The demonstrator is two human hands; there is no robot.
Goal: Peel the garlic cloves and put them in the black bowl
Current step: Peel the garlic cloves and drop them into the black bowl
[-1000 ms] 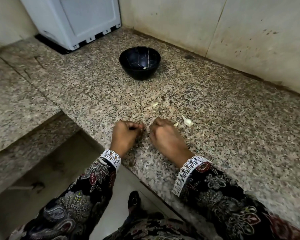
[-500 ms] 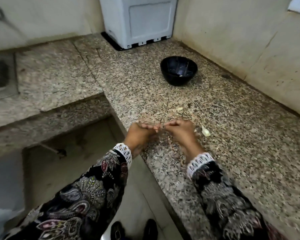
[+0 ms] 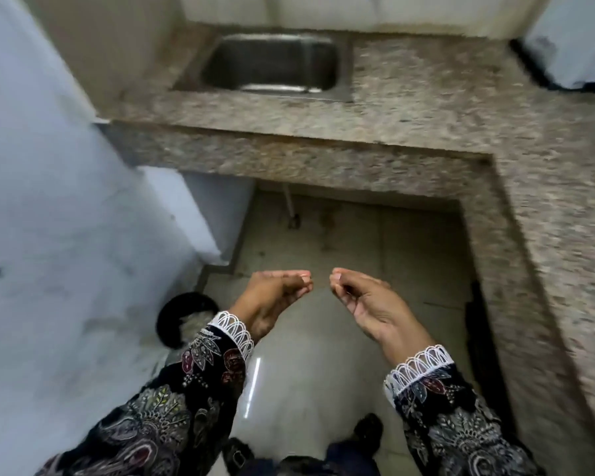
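My left grip (image 3: 275,292) and right grip (image 3: 361,297) held over the floor (image 3: 323,355) in front of the sink (image 3: 272,63), fingertips pinched together, contents too small to tell, garlic and black bowl out of sight, granite tabletop (image 3: 426,108) around the sink.

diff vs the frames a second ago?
The view swung left: the steel sink now shows, and the bowl and cloves are out of frame. Both hands came off the speckled granite counter over the floor, left hand and right hand parted. Fingers stay curled; contents unclear.
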